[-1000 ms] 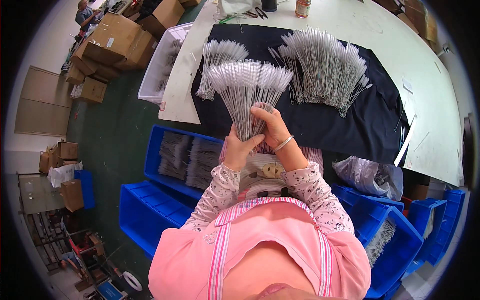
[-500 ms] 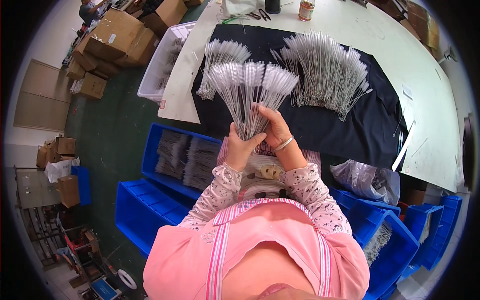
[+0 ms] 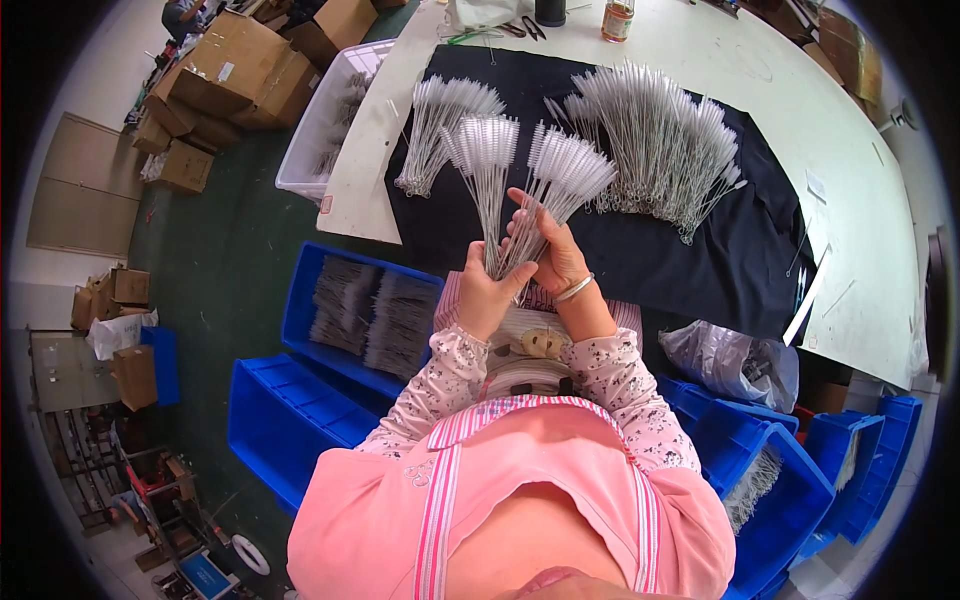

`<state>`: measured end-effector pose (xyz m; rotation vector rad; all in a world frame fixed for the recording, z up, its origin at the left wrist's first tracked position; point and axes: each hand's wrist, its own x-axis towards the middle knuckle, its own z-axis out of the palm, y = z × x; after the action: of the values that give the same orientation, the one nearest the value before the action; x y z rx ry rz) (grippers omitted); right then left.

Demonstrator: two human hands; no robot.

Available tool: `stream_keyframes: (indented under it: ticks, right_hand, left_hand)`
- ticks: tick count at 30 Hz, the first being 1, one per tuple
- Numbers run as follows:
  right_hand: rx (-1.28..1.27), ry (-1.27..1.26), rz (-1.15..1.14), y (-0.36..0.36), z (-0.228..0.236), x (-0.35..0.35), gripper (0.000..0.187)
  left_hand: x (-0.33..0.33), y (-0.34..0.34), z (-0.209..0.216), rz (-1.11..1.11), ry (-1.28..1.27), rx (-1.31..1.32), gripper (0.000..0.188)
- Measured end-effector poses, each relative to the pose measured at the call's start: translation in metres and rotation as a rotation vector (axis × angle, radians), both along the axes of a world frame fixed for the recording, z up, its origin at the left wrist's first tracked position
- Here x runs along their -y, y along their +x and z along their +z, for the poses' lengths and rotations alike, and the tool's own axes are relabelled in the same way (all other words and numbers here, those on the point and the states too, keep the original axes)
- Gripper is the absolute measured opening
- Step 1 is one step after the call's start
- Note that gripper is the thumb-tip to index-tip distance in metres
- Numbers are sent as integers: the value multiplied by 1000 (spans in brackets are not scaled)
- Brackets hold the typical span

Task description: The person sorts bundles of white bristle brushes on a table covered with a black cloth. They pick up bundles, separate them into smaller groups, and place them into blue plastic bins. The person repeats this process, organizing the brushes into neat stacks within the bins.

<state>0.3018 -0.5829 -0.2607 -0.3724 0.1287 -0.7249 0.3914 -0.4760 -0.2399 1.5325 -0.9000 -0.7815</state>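
Note:
Two fanned bunches of thin wire brushes (image 3: 570,172) with white bristle heads stand up between my hands, heads pointing away from me. My left hand (image 3: 490,298) is closed round the wire stems at the left, its thumb across them. My right hand (image 3: 553,250) grips the right-hand bunch, with fingers partly behind the stems. Beyond my hands, a large pile of the same brushes (image 3: 655,140) lies on a dark cloth (image 3: 690,270). A smaller pile (image 3: 440,125) lies at the cloth's left, partly behind the held brushes.
The cloth covers part of a white table (image 3: 850,200). Below its left edge sit a blue crate (image 3: 292,335) of brushes and another blue crate (image 3: 275,410). A white bin (image 3: 300,160) stands left; blue crates (image 3: 790,480) and a plastic bag (image 3: 730,365) are right. A bottle (image 3: 616,20) stands far back.
The single wide fan of brushes has parted into two bunches with a gap between their heads. My right hand has shifted slightly right with its bunch.

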Motion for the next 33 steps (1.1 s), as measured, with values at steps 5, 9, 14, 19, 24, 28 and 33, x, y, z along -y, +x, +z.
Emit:
stream_keyframes:
  ticks: [5,9,14,19,24,28,33]
  right_hand:
    - [-67,37,18,-2,3,3,58]
    - [-85,88,-22,1,8,2,49]
    - [-184,177,-82,1,8,-2,33]
    - [-189,186,-88,2,6,-4,22]
    - [-183,166,-95,1,8,-5,22]
    - [-137,165,-54,1,-1,-3,27]
    - [-54,186,-18,-3,-10,1,30]
  left_hand:
    - [2,-6,-7,56,-62,49,36]
    - [5,-13,-5,122,-88,3,26]
    - [5,-12,-9,116,-57,64,26]
    - [4,-13,-11,134,-87,-6,29]
    - [6,-19,-2,206,-38,1,31]
    - [7,-16,-11,212,-79,12,26]
    - [5,-16,-12,180,-43,50,25]
